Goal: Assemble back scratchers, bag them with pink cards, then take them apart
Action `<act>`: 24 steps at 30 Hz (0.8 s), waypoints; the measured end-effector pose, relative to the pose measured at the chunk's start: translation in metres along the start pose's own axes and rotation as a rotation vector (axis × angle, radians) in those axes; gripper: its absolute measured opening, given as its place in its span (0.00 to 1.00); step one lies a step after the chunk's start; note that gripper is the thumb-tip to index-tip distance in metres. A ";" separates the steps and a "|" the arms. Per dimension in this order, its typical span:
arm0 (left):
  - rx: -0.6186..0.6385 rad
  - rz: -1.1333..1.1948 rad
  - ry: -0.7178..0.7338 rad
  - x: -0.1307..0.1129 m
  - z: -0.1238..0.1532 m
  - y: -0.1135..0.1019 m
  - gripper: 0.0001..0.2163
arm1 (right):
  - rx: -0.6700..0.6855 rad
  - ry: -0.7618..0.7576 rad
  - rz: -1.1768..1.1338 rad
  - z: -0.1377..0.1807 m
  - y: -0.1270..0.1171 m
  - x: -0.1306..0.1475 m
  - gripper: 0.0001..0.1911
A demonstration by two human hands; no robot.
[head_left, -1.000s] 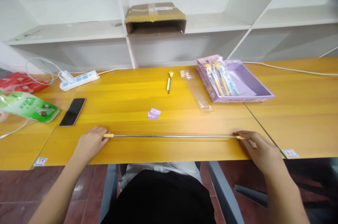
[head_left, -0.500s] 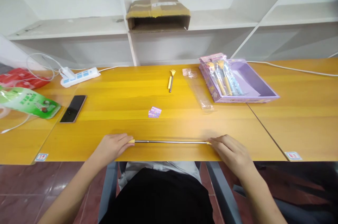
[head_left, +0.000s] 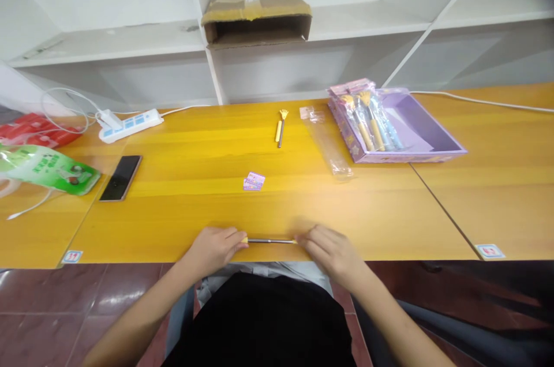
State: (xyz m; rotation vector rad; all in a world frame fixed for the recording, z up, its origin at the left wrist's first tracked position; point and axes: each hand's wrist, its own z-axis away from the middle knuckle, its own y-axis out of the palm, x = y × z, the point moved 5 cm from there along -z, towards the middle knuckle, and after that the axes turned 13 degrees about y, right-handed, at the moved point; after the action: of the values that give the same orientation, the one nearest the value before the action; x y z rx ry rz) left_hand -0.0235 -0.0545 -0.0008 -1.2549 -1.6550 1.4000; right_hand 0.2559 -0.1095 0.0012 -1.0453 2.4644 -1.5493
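Between my hands, over the table's front edge, lies a telescopic back scratcher (head_left: 268, 240) with a metal rod. My left hand (head_left: 217, 248) is closed round its yellow handle end. At the other end, the fingers of my right hand (head_left: 328, 250) pinch a yellow tip, mostly hidden and a little blurred. Farther back, a small yellow hand-shaped back scratcher (head_left: 282, 122) rests beside a short yellow piece (head_left: 277, 131). Two small purple cards (head_left: 254, 181) overlap on the wood in front of me.
A purple tray box (head_left: 437, 124) at the right holds several wrapped back scratchers (head_left: 367, 122); a clear plastic sleeve (head_left: 331, 150) lies beside it. On the left are a phone (head_left: 121, 178), a power strip (head_left: 132, 124) and a green pouch (head_left: 52, 168). A cardboard box (head_left: 257, 12) sits on the shelf.
My hands have come closer together, and the metal rod between them has become much shorter. The view has shifted slightly.
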 end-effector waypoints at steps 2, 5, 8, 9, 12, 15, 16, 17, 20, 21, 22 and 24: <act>0.030 -0.003 0.031 -0.005 -0.006 0.002 0.14 | -0.002 -0.024 -0.003 -0.005 0.011 0.015 0.08; 0.043 0.003 0.028 -0.007 -0.012 0.004 0.13 | -0.044 0.009 0.020 -0.011 0.019 0.027 0.06; 0.029 -0.002 0.012 -0.008 -0.014 0.007 0.13 | -0.051 0.043 0.058 -0.013 0.019 0.027 0.07; 0.023 -0.011 0.010 -0.008 -0.014 0.007 0.12 | -0.047 0.042 0.066 -0.013 0.018 0.026 0.07; 0.016 -0.035 0.014 -0.009 -0.012 0.008 0.12 | -0.053 0.028 0.051 -0.012 0.017 0.027 0.06; 0.025 -0.034 0.022 -0.010 -0.012 0.009 0.12 | -0.068 0.027 0.026 -0.012 0.019 0.029 0.06; 0.031 -0.030 0.023 -0.010 -0.012 0.009 0.12 | -0.072 0.030 0.024 -0.012 0.020 0.029 0.07; 0.036 -0.026 0.022 -0.011 -0.011 0.010 0.12 | -0.073 0.031 0.025 -0.012 0.022 0.029 0.07; 0.048 -0.019 0.011 -0.010 -0.010 0.013 0.12 | -0.068 0.025 0.022 -0.012 0.026 0.029 0.07; 0.052 -0.016 0.009 -0.009 -0.010 0.013 0.12 | -0.063 0.022 0.019 -0.012 0.027 0.029 0.07; 0.058 -0.013 0.008 -0.007 -0.010 0.013 0.12 | -0.057 0.021 0.014 -0.012 0.027 0.030 0.07; 0.087 0.005 0.012 -0.003 -0.011 0.011 0.13 | -0.047 0.032 0.014 -0.014 0.026 0.030 0.07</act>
State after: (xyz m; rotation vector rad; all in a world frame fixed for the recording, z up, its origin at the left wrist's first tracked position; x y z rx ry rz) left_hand -0.0092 -0.0529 -0.0088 -1.2168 -1.5672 1.4483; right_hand 0.2141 -0.1081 -0.0042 -1.0156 2.5353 -1.5237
